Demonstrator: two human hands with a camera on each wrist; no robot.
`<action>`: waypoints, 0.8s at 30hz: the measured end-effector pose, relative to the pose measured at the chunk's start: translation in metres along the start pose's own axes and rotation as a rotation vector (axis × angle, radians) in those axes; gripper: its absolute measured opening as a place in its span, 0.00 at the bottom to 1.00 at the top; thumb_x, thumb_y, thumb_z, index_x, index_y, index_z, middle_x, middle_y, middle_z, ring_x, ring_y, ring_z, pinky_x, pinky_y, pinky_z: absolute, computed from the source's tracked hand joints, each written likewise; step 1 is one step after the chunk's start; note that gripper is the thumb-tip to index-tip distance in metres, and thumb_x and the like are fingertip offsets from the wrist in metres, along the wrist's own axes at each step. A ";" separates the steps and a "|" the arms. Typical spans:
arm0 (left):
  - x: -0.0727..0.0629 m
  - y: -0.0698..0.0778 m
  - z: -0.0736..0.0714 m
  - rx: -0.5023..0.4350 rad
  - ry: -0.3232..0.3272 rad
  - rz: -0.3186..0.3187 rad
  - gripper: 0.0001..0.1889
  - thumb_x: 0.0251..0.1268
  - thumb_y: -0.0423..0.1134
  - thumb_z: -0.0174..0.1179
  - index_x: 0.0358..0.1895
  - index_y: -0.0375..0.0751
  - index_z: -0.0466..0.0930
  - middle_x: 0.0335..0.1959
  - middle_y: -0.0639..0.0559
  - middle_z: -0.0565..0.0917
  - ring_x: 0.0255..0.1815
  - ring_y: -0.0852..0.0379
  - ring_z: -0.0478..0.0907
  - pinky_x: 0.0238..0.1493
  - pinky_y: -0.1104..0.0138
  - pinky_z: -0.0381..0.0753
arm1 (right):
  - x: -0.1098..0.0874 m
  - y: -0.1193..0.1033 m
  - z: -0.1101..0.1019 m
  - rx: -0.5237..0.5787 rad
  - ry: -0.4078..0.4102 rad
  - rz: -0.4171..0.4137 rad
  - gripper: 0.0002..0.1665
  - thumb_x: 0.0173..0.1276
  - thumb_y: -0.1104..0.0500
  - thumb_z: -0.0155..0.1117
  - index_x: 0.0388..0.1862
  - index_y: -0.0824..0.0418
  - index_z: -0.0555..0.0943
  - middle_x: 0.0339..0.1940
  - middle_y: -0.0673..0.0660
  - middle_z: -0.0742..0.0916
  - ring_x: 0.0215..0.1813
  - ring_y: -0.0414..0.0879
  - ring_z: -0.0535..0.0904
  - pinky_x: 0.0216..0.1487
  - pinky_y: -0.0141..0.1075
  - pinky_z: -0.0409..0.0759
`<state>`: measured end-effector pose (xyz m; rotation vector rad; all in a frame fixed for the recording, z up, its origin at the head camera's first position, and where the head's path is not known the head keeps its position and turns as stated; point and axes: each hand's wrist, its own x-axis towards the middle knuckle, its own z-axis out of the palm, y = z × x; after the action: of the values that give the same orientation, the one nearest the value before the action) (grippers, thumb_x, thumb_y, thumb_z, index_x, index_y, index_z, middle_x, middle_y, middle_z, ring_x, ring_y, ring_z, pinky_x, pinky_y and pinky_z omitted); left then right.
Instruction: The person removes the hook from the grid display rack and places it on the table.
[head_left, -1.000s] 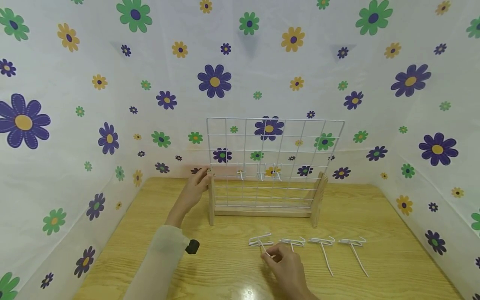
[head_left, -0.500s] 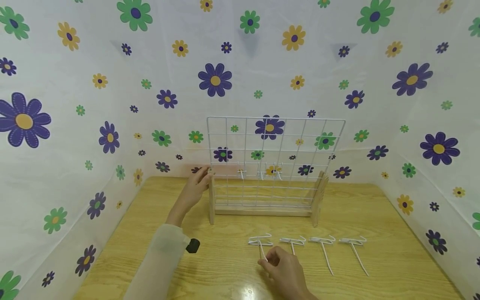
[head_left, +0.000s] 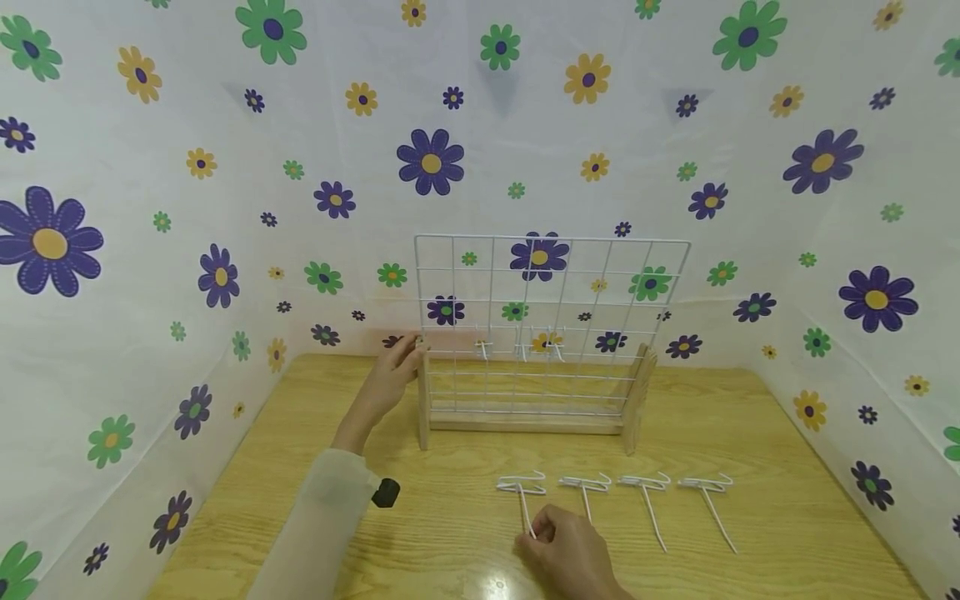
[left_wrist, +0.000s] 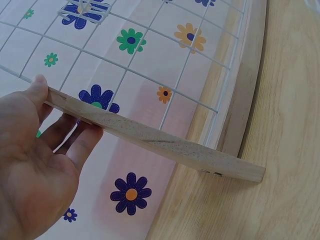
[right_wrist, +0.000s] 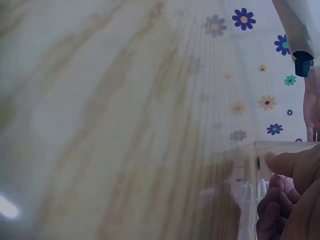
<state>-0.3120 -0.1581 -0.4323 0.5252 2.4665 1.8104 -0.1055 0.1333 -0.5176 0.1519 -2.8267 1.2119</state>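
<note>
In the head view my left hand (head_left: 386, 379) grips the left wooden upright (head_left: 424, 400) of a white wire grid rack (head_left: 551, 304). The left wrist view shows the thumb on one side of that wooden upright (left_wrist: 150, 134) and curled fingers on the other. My right hand (head_left: 573, 550) pinches the lower end of the stem of the leftmost white wire hook (head_left: 521, 492), whose looped head lies on the table. Seen from the right wrist, thumb and fingers of the right hand (right_wrist: 295, 190) are curled together; most of the hook is hidden there.
Right of that hook, three more white hooks lie in a row: one (head_left: 585, 483), another (head_left: 645, 483) and the far right one (head_left: 705, 485). Three hooks hang on the grid, among them a middle one (head_left: 522, 346). Flower-patterned cloth (head_left: 337, 142) encloses the wooden table (head_left: 750, 433).
My right hand has come slightly down toward the front, and the leftmost hook's head has settled level with the row, its stem straighter. The left hand stays at the upright.
</note>
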 end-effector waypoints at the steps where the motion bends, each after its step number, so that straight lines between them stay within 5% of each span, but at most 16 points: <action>1: 0.000 0.000 0.000 -0.004 0.002 -0.003 0.30 0.87 0.50 0.42 0.83 0.41 0.54 0.80 0.38 0.60 0.78 0.39 0.62 0.73 0.54 0.72 | 0.000 0.000 0.000 -0.008 -0.011 0.002 0.16 0.60 0.51 0.79 0.26 0.52 0.79 0.20 0.40 0.77 0.22 0.33 0.70 0.22 0.29 0.72; 24: 0.000 -0.003 0.000 -0.028 0.006 -0.015 0.30 0.87 0.50 0.44 0.83 0.43 0.55 0.80 0.38 0.60 0.78 0.39 0.62 0.74 0.56 0.72 | 0.003 0.002 -0.009 -0.103 -0.128 -0.039 0.23 0.55 0.46 0.81 0.20 0.51 0.73 0.19 0.41 0.75 0.22 0.35 0.68 0.19 0.29 0.69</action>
<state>-0.3130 -0.1587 -0.4348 0.4985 2.4382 1.8410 -0.1083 0.1407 -0.5122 0.2875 -2.9723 1.0833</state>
